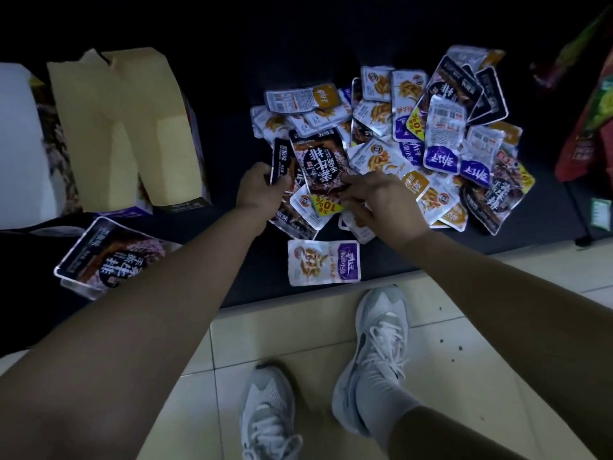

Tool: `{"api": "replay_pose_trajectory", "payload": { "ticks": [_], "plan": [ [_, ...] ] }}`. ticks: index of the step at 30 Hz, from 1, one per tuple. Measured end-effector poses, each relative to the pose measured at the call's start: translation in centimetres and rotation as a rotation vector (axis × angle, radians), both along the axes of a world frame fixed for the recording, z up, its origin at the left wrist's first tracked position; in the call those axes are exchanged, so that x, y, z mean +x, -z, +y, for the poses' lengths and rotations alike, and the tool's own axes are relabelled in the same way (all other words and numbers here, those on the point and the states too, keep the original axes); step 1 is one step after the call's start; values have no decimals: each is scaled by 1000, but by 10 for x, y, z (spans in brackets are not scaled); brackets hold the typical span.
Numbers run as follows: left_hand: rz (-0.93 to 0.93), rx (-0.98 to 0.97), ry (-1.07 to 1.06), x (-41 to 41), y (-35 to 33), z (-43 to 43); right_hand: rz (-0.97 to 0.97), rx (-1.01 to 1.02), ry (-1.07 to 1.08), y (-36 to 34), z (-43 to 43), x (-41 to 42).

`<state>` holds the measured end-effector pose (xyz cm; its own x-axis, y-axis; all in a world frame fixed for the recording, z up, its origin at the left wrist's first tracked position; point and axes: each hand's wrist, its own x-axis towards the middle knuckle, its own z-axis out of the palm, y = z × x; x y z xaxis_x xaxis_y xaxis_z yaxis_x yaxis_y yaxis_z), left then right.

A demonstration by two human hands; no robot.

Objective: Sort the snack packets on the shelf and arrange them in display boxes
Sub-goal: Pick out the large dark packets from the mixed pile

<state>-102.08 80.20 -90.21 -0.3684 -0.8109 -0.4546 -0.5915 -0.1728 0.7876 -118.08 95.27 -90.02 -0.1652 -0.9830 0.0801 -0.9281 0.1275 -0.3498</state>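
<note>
Shelf [232, 134]: dark and low, fills the upper half of the view and carries all the packets.
Floor [298, 343]: pale tiles from 4 to 7 o'clock, with two grey-white shoes [381, 343] on them.
Display boxes [109, 127]: open cardboard boxes with their flaps up, standing on the shelf at 10 o'clock.
Snack pile [444, 127]: a loose heap at 1 o'clock, white-and-gold, white-and-purple and dark packets overlapping one another.
Red bags [590, 127]: at 3 o'clock by the frame edge, too dim to read.
Lone dark packet [109, 257]: flat on the shelf at 9 o'clock, just in front of the boxes.
Left hand [262, 187]: at the pile's near-left edge, fingers curled round a thin stack of dark packets [280, 159] held on edge.
Right hand [381, 200]: palm down over the near side of the pile, fingers bent, fingertips pinching the lower corner of a large dark packet [318, 161] that lies between the two hands.
White-and-purple packet [323, 262]: alone at the shelf's front edge, at 6 o'clock from the hands.
</note>
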Motion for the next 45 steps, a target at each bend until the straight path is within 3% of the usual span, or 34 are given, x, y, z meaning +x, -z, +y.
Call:
{"api": "replay_pose_trajectory", "payload": {
  "ticks": [3, 6, 8, 10, 14, 17, 22, 24, 28, 30, 34, 37, 41, 45],
  "plan": [
    [70, 14, -142, 6, -15, 7, -114, 146, 82, -9, -10, 12],
    [66, -62, -324, 23, -21, 12, 3, 352, 74, -10, -17, 27],
    [65, -67, -388, 36, -22, 13, -3, 333, 44, -14, -19, 34],
    [52, 24, -440, 45, -18, 13, -48, 319, 44, -13, -19, 37],
    [79, 398, -380, 51, -6, 17, -71, 429, 117, -5, -16, 39],
    [156, 494, -385, 45, -5, 23, -110, 346, 102, 0, -17, 41],
    [136, 229, -317, 36, -2, 30, -387, 350, 36, -9, -24, 57],
    [91, 144, -303, 44, -4, 27, -345, 390, 72, -12, -23, 55],
    [130, 167, -325, 75, -19, 22, -256, 522, 152, -17, -20, 50],
    [163, 184, -311, 93, -28, 26, -399, 458, 246, -30, -24, 62],
    [268, 423, -303, 126, -41, 38, -1025, 490, 408, -64, -38, 101],
    [271, 480, -277, 149, -48, 42, -1189, 583, 499, -66, -43, 123],
    [107, 301, -185, 178, -54, 34, -1232, 456, 608, -59, -50, 153],
    [-273, -172, -145, 213, -46, 16, -1320, 382, 749, -45, -63, 190]
  ]
}}
